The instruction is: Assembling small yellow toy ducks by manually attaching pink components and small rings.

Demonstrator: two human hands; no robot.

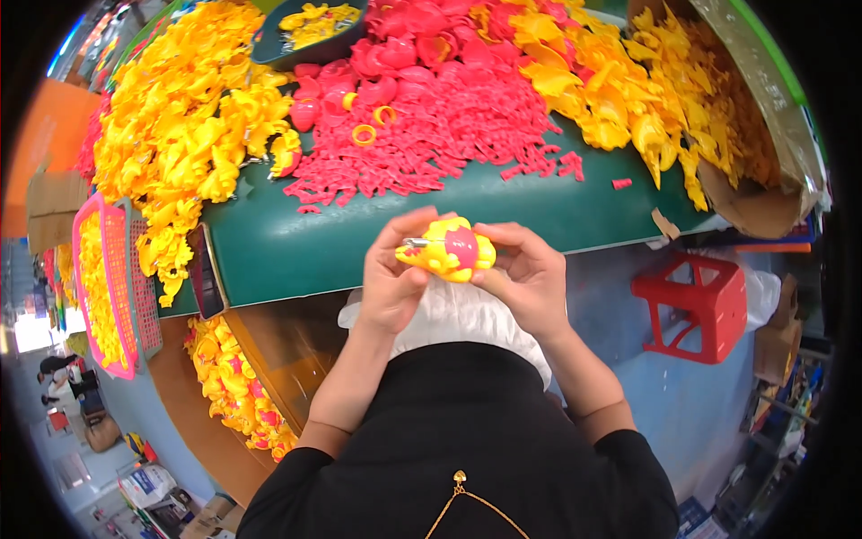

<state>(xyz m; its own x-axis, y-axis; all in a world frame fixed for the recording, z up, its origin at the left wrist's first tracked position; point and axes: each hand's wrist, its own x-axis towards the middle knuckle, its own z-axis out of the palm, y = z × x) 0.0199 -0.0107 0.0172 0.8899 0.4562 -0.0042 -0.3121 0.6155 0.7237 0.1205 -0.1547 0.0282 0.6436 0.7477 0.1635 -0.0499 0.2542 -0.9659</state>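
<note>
Both hands hold one small yellow plastic toy (446,248) with a round pink part on its side and a metal piece sticking out at its left. My left hand (395,278) grips it from the left and below. My right hand (523,277) grips it from the right, thumb near the pink part. The toy is held just in front of the near edge of the green table (377,235), above a white cloth (458,316) on my lap.
The table carries heaps of yellow plastic shells (184,126), small pink parts (431,135) and larger pink shells (395,54). A cardboard box (763,135) of yellow parts lies at right. A pink basket (103,278) hangs at left. A red stool (696,305) stands at right.
</note>
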